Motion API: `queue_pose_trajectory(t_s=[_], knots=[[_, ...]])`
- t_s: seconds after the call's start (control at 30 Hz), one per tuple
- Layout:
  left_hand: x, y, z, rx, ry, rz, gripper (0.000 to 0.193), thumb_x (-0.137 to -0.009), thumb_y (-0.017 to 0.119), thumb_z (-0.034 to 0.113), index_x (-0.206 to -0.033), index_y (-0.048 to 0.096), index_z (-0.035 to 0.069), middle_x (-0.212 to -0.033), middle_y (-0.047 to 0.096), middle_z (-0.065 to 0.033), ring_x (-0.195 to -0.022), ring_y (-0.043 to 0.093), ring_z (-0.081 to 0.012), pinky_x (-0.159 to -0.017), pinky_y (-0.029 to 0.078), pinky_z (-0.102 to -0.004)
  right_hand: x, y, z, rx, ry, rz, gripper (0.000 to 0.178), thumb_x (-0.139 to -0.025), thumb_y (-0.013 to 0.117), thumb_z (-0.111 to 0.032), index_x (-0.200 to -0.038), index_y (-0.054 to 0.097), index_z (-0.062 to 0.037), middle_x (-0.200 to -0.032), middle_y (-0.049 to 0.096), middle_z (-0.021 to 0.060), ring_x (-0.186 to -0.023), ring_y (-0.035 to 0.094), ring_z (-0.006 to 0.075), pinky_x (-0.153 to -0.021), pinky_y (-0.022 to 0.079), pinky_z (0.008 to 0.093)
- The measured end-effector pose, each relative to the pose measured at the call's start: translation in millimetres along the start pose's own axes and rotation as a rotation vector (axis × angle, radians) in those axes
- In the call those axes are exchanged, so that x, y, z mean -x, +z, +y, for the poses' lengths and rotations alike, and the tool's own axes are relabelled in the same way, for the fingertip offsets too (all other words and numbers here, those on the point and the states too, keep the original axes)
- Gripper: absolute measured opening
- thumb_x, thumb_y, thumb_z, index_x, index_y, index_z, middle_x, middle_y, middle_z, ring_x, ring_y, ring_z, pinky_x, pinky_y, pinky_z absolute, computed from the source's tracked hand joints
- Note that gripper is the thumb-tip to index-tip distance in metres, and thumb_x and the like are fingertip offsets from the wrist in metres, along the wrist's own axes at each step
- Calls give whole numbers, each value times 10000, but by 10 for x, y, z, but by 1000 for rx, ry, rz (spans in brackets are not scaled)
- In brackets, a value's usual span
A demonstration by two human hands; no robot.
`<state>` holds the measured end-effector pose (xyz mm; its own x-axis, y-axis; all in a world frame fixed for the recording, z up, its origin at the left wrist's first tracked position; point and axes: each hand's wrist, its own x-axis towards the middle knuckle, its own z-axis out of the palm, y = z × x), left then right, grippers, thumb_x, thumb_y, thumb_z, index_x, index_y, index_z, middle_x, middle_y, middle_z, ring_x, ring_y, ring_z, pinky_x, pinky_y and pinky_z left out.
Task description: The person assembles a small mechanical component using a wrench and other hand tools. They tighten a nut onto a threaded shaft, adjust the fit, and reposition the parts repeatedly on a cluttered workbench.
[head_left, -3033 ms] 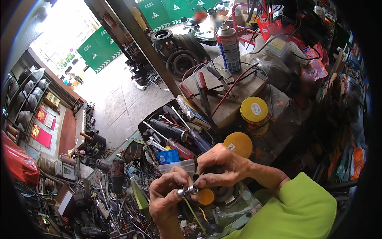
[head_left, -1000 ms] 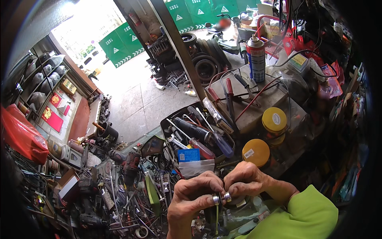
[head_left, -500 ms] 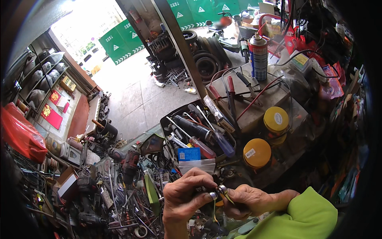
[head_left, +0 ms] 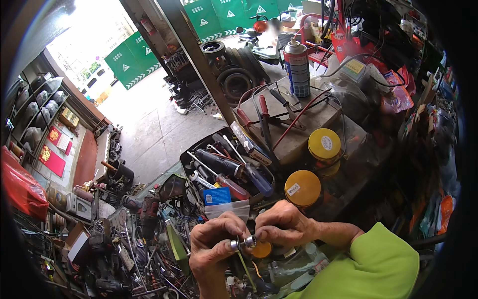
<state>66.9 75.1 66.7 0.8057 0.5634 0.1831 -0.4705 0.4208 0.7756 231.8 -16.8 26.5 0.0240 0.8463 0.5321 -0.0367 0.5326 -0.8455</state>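
My left hand (head_left: 215, 245) pinches a small silver metal cylinder (head_left: 234, 245) between thumb and forefinger. Close beside it is a second small silver cylinder (head_left: 250, 241), at the fingertips of my right hand (head_left: 284, 225), which is closed in a pinch. A thin dark part shows between the two cylinders; whether they are joined I cannot tell. From them hangs a yellow-green wire (head_left: 247, 273). An orange-yellow round thing (head_left: 261, 250) lies below my right hand. Just beyond my fingers is a clear plastic bag (head_left: 229, 210).
A black tool case (head_left: 185, 158) holds screwdrivers, wrenches and a blue card (head_left: 217, 196). Two yellow-lidded tubs (head_left: 302, 188) and a spray can (head_left: 297, 70) stand to the right. Drills (head_left: 149, 213) and loose tools crowd the left side. Tyres (head_left: 236, 84) are stacked by the doorway post.
The view has shifted, so the surroundings sit further left. My right hand has turned and risen, its knuckles now uppermost. The two cylinders now lie nearly in line, side by side.
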Motion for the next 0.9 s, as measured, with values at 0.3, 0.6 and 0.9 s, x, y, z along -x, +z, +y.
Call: queue_pose_trajectory(t_s=[0.3,0.6,0.9], knots=[[-21,67,70,-202,45,76,224,-775,714,32,-931,641,-111,-893,588,-162,-766,626,-220,-719,532,-307,-36,22,82,-350,209,-41,351,-1010,517,-262,-843,633,25,-616,545,23,-498,436,91,-475,361,248],[-30,29,34,-304,86,86,243,-765,728,50,-929,629,-99,-845,580,-160,-697,606,-211,-675,524,-304,271,207,-200,-899,813,-17,562,-1033,359,-455,-762,568,-8,-545,431,13,-468,350,91,-423,255,246],[-5,-28,18,-24,-76,-29,279,-769,743,94,-934,645,-110,-896,611,-187,-790,612,-223,-738,511,-305,105,111,-151,-317,250,57,344,-978,575,-281,-757,594,-18,-613,500,19,-511,429,115,-489,316,278]])
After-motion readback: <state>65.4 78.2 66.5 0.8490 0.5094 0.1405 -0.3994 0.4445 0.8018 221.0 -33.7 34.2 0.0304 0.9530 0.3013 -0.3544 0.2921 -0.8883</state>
